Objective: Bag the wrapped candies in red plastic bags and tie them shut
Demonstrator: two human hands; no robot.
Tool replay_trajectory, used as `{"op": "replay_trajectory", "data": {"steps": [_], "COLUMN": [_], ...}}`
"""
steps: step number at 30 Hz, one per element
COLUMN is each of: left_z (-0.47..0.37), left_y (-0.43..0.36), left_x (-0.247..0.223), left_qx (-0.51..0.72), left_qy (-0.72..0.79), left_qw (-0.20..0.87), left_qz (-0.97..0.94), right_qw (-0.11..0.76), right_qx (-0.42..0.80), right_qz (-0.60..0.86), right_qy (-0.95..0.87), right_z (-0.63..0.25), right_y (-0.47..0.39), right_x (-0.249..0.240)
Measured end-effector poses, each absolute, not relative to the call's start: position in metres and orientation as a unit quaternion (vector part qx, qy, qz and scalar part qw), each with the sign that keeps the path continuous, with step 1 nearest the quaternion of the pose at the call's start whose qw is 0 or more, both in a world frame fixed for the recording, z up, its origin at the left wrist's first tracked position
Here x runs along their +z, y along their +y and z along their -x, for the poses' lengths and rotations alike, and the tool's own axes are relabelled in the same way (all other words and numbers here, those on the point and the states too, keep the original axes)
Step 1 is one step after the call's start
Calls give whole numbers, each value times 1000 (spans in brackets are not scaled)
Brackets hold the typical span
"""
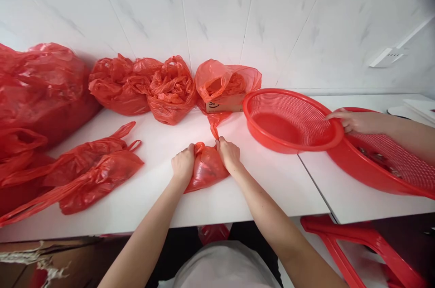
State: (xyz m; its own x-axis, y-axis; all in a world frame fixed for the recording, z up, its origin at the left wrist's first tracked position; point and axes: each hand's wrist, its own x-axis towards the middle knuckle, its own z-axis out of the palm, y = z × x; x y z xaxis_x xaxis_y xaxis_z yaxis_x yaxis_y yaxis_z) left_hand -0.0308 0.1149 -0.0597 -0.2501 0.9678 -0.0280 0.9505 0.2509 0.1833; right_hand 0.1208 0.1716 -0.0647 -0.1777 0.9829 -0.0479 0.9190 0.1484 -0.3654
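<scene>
In front of me on the white table (268,193) rests a filled red plastic bag (209,168). My left hand (184,162) is closed on the gathered plastic at the bag's upper left. On the other side, my right hand (228,152) grips its upper right, and a twisted handle sticks up from that fist. What fills the bag cannot be made out through the plastic. Just behind it stands a small cardboard box (226,103) with a loose red bag (212,75) on top.
Filled red bags (170,88) line the tiled wall, and more bags (102,175) lie at the left. To the right, another person's hand (350,120) holds the rim of a red colander (288,143). A second colander (360,175) contains small dark pieces. A red stool (367,238) stands below.
</scene>
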Motion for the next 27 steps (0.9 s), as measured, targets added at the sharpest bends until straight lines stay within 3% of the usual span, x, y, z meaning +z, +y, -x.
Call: {"op": "replay_trajectory", "data": {"steps": [13,22,27], "left_z": [28,26,25], "left_y": [92,93,92], "left_x": [-68,-76,-77], "left_qx": [68,79,85], "left_qy": [775,781,784], "left_qw": [12,2,3], "left_qz": [-628,-619,-615], "right_qw": [101,126,135], "right_qx": [196,55,97], "right_qz": [622,593,595], "right_qy": [-751,-793,-786], "right_z": [-129,-102,-104], "right_y": [156,133,136], "right_x": [-43,-62,-65]}}
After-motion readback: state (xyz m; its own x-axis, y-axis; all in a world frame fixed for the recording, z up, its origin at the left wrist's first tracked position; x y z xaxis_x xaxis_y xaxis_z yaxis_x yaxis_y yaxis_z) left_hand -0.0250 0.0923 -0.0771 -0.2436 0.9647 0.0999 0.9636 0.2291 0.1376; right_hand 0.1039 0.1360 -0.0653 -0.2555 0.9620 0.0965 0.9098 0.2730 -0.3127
